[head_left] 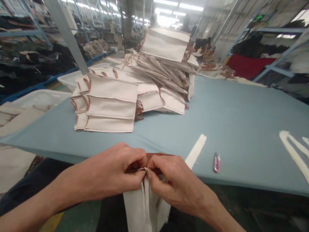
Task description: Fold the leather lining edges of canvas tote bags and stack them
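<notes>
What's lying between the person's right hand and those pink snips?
In the head view, a cream fabric strip lies between the right hand and the pink snips.

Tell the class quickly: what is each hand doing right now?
Left hand: closed, pinching the top edge of a canvas bag.
Right hand: closed, pinching the same edge.
</notes>
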### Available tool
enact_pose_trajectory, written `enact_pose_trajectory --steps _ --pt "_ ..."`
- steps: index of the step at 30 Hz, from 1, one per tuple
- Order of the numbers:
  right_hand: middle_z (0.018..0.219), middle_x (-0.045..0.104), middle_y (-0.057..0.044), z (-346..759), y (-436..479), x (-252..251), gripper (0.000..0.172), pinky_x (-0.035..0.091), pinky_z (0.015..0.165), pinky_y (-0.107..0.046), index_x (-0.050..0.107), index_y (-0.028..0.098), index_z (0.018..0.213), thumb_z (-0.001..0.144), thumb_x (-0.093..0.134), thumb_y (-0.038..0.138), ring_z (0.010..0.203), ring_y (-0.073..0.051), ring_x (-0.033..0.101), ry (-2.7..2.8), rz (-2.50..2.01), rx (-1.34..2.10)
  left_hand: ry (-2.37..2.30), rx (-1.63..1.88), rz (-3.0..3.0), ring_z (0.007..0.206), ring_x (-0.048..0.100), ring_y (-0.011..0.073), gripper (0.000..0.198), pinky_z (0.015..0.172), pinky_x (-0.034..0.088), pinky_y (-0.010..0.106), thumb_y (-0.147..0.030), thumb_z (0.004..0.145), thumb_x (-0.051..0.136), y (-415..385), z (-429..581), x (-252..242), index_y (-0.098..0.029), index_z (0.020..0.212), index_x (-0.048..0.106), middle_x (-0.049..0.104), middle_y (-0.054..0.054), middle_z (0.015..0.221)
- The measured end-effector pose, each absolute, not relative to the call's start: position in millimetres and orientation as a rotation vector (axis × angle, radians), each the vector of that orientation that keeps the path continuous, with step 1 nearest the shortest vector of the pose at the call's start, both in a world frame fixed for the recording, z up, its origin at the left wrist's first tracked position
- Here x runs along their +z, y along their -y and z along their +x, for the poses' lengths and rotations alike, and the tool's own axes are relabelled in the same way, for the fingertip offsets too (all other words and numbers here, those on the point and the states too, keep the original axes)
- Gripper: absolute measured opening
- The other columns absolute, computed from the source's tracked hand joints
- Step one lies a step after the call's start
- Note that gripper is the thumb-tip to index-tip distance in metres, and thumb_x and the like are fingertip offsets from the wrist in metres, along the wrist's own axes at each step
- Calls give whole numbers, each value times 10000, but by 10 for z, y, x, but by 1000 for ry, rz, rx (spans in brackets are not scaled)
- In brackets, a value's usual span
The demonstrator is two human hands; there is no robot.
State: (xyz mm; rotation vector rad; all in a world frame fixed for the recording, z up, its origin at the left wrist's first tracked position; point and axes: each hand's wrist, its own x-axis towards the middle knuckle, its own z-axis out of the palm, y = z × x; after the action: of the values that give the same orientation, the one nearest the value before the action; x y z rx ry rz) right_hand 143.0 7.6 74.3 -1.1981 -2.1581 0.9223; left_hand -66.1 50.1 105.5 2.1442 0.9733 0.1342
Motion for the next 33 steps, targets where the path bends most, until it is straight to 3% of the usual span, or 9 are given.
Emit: enact_pose_trajectory --steps 5,14,18,20,22,28,33 --pt "747 615 14 1398 -55 737 110 319 674 -291 492 219 763 819 584 195 709 -150 558 2109 -1214 954 -816 207 2336 579 464 96 197 556 274 263 -66 837 552 -457 -645 1078 -215 734 476 527 -86 645" --pt "649 505 55 1441 -73 764 208 249 640 -296 414 215 682 717 601 131 630 -119 410 2027 -1272 943 -692 610 2631 669 579 143 185 635 400 270 -103 1059 445 -317 -692 648 -208 960 560 621 -21 796" --pt "633 471 55 1506 -102 714 140 296 617 -265 444 214 653 707 568 177 633 -120 434 1803 -1174 1264 -540 658 2737 673 560 156 199 641 421 284 -83 1099 402 -288 -747 606 -189 1061 566 625 0 798" --pt "649 481 49 1549 -126 675 61 305 578 -253 507 213 683 710 561 227 623 -124 428 1650 -1094 1542 -454 669 2800 737 607 171 217 690 467 290 -72 1103 386 -292 -743 653 -151 1192 568 685 43 879" --pt "652 476 49 1586 -149 625 96 289 543 -248 557 205 725 718 582 297 603 -124 400 1505 -1027 1755 -403 651 2848 795 657 190 275 731 508 301 -77 1107 355 -308 -715 726 -117 1303 545 736 90 969" --pt "613 472 60 1576 -148 453 236 250 510 -236 594 186 739 718 658 412 558 -104 349 1259 -942 1951 -376 552 2865 686 670 177 432 647 534 275 -20 1071 276 -364 -631 803 -156 1307 611 766 43 888" --pt "594 465 65 1508 -121 447 178 263 494 -220 567 195 698 673 627 361 540 -94 346 1216 -999 1965 -490 634 2803 708 681 166 326 633 533 245 -41 1055 376 -302 -639 608 -191 1218 615 732 34 861"
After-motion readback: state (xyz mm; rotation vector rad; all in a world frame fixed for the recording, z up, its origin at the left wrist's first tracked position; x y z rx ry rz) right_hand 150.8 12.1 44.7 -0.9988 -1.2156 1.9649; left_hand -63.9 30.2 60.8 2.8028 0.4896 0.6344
